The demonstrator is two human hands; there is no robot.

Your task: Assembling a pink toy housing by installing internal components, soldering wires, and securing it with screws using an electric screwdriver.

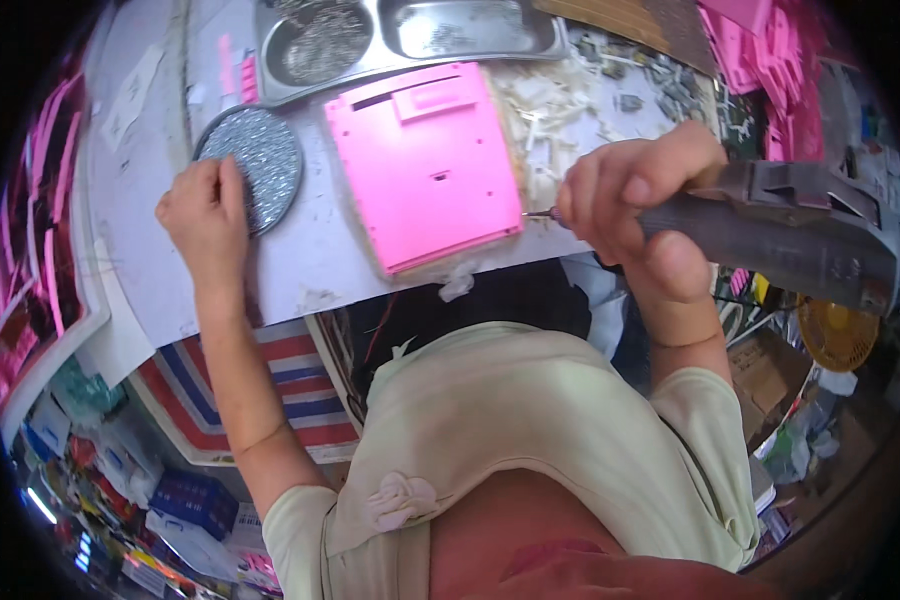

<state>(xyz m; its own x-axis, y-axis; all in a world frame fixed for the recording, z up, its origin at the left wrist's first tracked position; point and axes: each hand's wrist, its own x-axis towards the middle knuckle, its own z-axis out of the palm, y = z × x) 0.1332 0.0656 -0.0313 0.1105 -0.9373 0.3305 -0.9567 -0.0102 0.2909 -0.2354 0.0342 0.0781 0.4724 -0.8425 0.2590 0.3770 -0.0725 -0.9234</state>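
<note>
My right hand (pixel 640 190) grips a dark grey electric screwdriver (pixel 780 235), held nearly level. Its thin bit (pixel 540 214) points left, at the right edge of a flat pink plastic panel (pixel 435 185). The panel lies on the table and has a raised rectangle and a slot near its far end. At the left, my left hand (pixel 205 205) is closed, its fingers curled at the near left rim of a round dish (pixel 270 160) full of small shiny metal pieces that look like screws. Whatever those fingers hold, if anything, is hidden.
A metal tray (pixel 460 30) with compartments of small parts stands behind the panel. Loose white plastic pieces (pixel 555 115) and grey parts (pixel 660 90) lie to the right. Pink parts are piled far right (pixel 770 60) and far left (pixel 45 200). A yellow fan (pixel 838 335) stands lower right.
</note>
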